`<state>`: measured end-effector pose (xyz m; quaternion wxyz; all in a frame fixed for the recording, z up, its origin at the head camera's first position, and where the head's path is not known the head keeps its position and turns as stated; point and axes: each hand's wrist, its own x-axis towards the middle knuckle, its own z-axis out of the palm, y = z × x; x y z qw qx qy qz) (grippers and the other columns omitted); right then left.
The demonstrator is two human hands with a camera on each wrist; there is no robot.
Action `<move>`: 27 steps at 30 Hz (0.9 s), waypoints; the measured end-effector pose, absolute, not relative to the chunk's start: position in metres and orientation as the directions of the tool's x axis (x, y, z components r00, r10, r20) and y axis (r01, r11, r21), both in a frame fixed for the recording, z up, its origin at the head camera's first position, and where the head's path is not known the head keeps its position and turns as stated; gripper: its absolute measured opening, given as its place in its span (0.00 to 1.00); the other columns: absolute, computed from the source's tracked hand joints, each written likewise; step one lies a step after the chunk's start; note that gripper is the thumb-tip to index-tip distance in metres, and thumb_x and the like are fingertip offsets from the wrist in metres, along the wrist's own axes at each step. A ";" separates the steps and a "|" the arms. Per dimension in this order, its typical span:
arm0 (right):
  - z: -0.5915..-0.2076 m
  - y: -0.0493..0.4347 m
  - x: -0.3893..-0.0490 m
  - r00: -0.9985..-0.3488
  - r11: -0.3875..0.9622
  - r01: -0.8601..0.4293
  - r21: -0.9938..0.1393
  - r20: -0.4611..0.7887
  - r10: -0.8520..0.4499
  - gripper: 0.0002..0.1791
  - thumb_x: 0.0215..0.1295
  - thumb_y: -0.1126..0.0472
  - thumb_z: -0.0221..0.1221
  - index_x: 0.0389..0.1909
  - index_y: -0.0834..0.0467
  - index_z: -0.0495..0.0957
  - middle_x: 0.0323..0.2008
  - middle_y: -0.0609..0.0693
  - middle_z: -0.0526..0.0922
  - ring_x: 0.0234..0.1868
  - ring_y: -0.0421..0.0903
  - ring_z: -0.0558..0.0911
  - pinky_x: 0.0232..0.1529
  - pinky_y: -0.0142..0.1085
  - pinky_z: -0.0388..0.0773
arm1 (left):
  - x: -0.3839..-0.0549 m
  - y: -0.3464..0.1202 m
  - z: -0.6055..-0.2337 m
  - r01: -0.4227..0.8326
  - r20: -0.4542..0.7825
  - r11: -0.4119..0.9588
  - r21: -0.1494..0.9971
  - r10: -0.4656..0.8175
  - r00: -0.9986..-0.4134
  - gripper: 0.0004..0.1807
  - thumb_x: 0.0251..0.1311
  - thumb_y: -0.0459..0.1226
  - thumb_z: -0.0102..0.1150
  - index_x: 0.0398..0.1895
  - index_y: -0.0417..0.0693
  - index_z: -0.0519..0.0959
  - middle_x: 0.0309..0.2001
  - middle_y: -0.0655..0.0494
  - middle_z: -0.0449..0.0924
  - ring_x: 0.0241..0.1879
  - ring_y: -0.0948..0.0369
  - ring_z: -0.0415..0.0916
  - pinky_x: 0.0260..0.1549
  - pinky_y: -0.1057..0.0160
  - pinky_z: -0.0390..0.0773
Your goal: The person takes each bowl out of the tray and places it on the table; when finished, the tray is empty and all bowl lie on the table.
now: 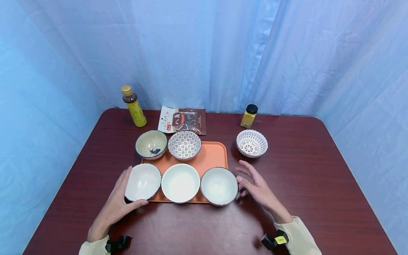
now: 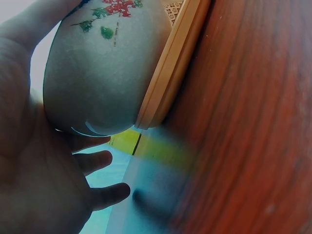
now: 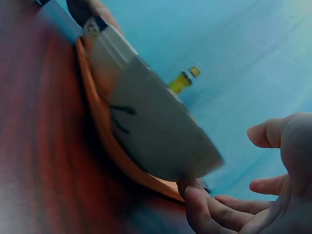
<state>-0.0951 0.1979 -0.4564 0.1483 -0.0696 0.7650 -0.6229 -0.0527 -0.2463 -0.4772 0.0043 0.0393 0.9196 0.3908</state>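
Note:
My left hand (image 1: 118, 202) spreads around the near left side of a white bowl (image 1: 143, 182), its thumb by the front rim and index finger along the left. In the left wrist view this bowl (image 2: 107, 68) shows a red flower and green leaves outside, and several fingers stretch out free. My right hand (image 1: 256, 186) is at the right side of a grey-white bowl (image 1: 219, 186) with a dark rim. Its fingers are spread, and a fingertip (image 3: 187, 185) appears to touch the bowl's lower side. Between these two stands a plain white bowl (image 1: 180, 183).
The bowls stand on or over an orange tray (image 1: 213, 152). Behind are a speckled bowl (image 1: 151, 143) and a patterned bowl (image 1: 185, 145); a ribbed bowl (image 1: 251, 144) is off to the right. A bottle (image 1: 135, 109), a spice packet (image 1: 183, 121) and a black-lidded jar (image 1: 248, 117) line the back.

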 end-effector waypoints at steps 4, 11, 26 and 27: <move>-0.463 0.193 -0.088 -0.937 0.224 0.095 -0.970 -0.163 -0.309 0.36 0.75 0.61 0.53 0.77 0.62 0.50 0.70 0.75 0.63 0.33 0.39 0.81 0.28 0.39 0.83 | -0.053 -0.247 -0.478 0.080 0.034 0.689 0.721 0.080 -0.996 0.68 0.44 0.47 0.79 0.81 0.43 0.42 0.78 0.31 0.45 0.75 0.33 0.49 0.63 0.27 0.60; -0.473 0.186 -0.080 -0.918 0.182 0.083 -0.980 -0.146 -0.369 0.37 0.74 0.63 0.53 0.77 0.64 0.48 0.72 0.75 0.60 0.31 0.40 0.83 0.27 0.40 0.84 | -0.052 -0.247 -0.478 0.079 0.031 0.688 0.721 0.082 -0.996 0.68 0.44 0.48 0.79 0.82 0.45 0.41 0.78 0.31 0.45 0.75 0.33 0.48 0.63 0.26 0.60; -0.476 0.180 -0.073 -0.927 0.098 0.084 -0.992 -0.114 -0.357 0.35 0.74 0.68 0.50 0.77 0.67 0.49 0.73 0.73 0.58 0.35 0.39 0.85 0.30 0.42 0.86 | -0.053 -0.246 -0.477 0.059 0.010 0.694 0.718 0.075 -0.997 0.68 0.45 0.49 0.78 0.81 0.44 0.41 0.78 0.31 0.45 0.75 0.33 0.49 0.63 0.25 0.59; -0.476 0.179 -0.073 -0.928 0.095 0.085 -0.992 -0.114 -0.354 0.35 0.73 0.69 0.50 0.77 0.67 0.49 0.73 0.74 0.58 0.36 0.39 0.86 0.30 0.42 0.86 | -0.053 -0.246 -0.477 0.058 0.009 0.695 0.717 0.074 -0.997 0.68 0.45 0.49 0.78 0.81 0.44 0.41 0.78 0.31 0.45 0.75 0.33 0.49 0.63 0.25 0.59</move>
